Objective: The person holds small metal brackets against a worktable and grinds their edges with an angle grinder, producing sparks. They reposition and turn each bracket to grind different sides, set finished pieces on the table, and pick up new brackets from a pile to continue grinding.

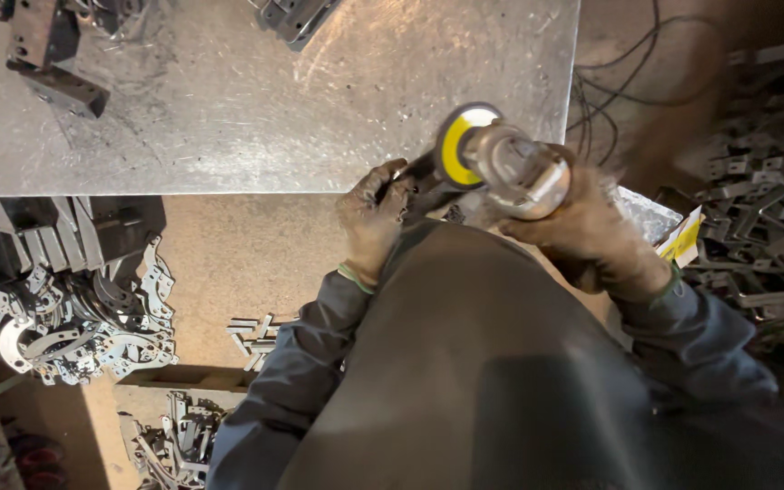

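Note:
My right hand [592, 236], in a dirty work glove, grips the silver body of an angle grinder [519, 168] with a yellow-and-white disc label [457, 145]. The tool is held over the near edge of a steel work table [256, 100]. Close to the table edge, my gloved left hand [372, 218] is closed around a dark part [415, 186] just beside the disc; I cannot make out the part's shape. My dark jacket fills the lower middle of the view.
Dark metal brackets [52, 54] lie at the table's far left and another [294, 16] at its top edge. Piles of stamped metal pieces [74, 308] sit left below the table, more scrap [764, 209] lies right, and cables [610, 82] run across the floor.

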`<move>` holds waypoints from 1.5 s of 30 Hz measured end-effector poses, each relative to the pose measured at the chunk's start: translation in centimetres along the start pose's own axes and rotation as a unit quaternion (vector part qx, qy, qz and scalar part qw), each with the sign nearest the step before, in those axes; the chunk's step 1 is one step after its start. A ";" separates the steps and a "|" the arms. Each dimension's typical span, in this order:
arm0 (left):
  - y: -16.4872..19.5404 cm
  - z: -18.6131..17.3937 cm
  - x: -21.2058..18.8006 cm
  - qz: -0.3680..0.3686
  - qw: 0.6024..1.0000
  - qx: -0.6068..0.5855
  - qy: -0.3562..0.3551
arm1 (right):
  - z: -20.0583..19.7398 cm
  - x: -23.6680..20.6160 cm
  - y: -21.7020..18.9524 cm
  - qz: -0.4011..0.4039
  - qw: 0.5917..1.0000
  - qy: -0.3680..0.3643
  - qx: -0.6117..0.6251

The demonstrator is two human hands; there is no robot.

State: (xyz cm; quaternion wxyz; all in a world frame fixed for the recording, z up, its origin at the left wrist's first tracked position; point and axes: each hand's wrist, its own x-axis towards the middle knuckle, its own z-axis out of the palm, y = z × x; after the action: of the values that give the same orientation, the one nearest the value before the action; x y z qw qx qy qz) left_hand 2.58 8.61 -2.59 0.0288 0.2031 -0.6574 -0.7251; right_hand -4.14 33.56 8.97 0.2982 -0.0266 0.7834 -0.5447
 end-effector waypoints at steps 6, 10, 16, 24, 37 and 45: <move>2.9 1.4 -1.2 0.047 0.996 0.056 -0.051 | -0.5 -0.1 1.2 0.000 0.999 -0.036 -0.018; 3.7 2.1 -1.8 0.047 0.991 0.113 -0.050 | -0.3 -0.8 1.8 -0.029 0.998 0.007 -0.061; 3.8 1.8 -2.3 0.037 0.996 0.026 -0.073 | -1.6 -0.3 2.1 -0.015 0.998 -0.016 0.066; 0.3 1.0 -0.9 0.006 0.997 0.074 -0.030 | -3.5 -0.4 4.4 0.040 0.994 0.046 0.092; -1.9 -0.1 0.5 0.138 0.961 0.234 -0.058 | -3.3 -1.0 4.6 0.039 0.992 0.033 0.115; 0.4 2.3 0.4 0.219 0.916 0.327 -0.079 | -3.3 -1.8 1.4 0.007 0.996 -0.043 0.084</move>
State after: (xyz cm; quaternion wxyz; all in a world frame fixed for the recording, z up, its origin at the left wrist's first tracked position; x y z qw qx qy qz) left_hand 1.39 10.60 -2.15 0.0666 -0.0053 -0.8861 -0.4586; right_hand -3.92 37.55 9.33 0.3366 -0.0200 0.7215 -0.6047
